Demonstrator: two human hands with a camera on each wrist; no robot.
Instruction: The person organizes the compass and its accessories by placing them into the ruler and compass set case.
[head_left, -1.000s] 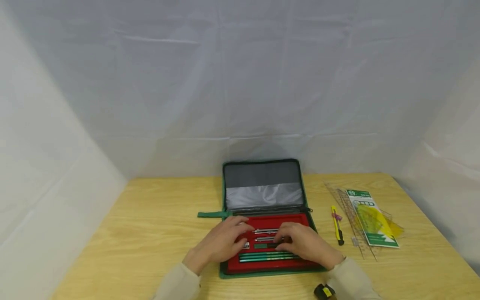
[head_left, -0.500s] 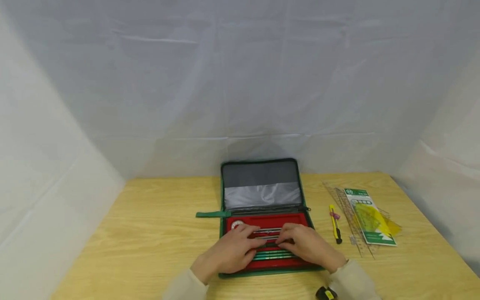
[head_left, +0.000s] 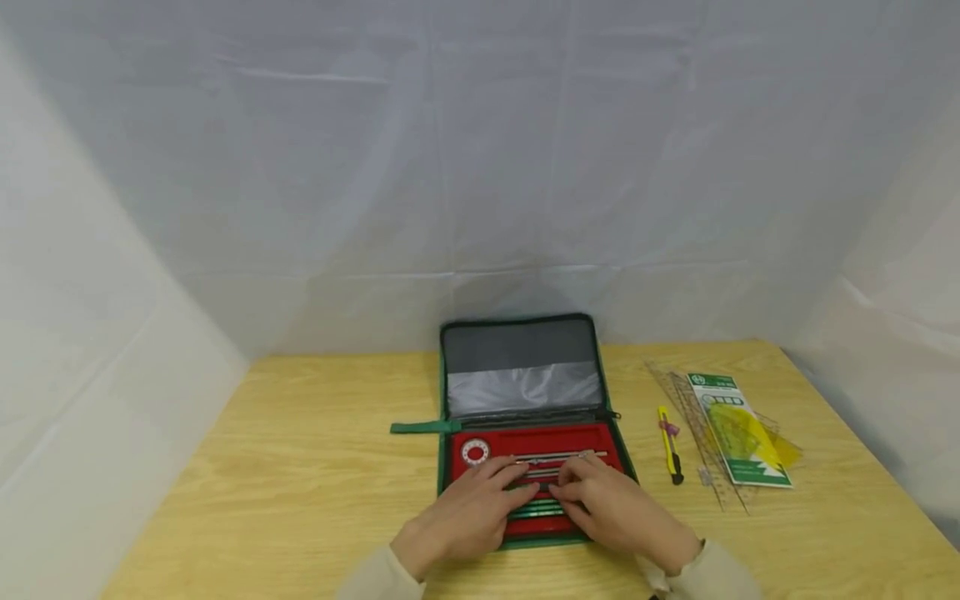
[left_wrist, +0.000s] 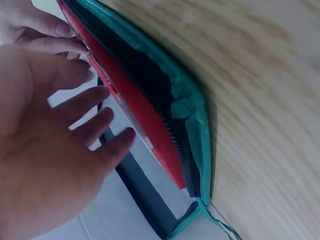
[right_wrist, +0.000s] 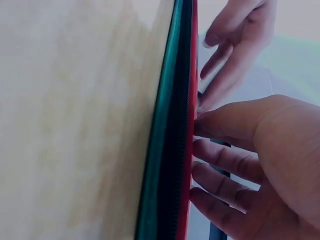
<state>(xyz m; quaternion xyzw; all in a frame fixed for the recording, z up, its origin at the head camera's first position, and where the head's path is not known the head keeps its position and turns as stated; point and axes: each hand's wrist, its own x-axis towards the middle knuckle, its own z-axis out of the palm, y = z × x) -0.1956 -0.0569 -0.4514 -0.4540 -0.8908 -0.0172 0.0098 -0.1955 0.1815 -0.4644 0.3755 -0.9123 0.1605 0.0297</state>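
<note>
We see the left hand (left_wrist: 45,145) palm-on, its fingers apart and slightly bent, the tips at the red tray (left_wrist: 160,142) of the green case (left_wrist: 202,130); whether they touch it, we cannot tell. To the right of it we make out part of the right hand (left_wrist: 40,30), fingertips at the tray's edge. A thin silvery strip (left_wrist: 132,120) lies along the tray, too edge-on for us to name. On the near side, we find zip teeth (left_wrist: 170,132) along a dark gap, then the wood-grained surface (left_wrist: 260,100). The dark-bordered lid (left_wrist: 140,190) is on the far side.
</note>
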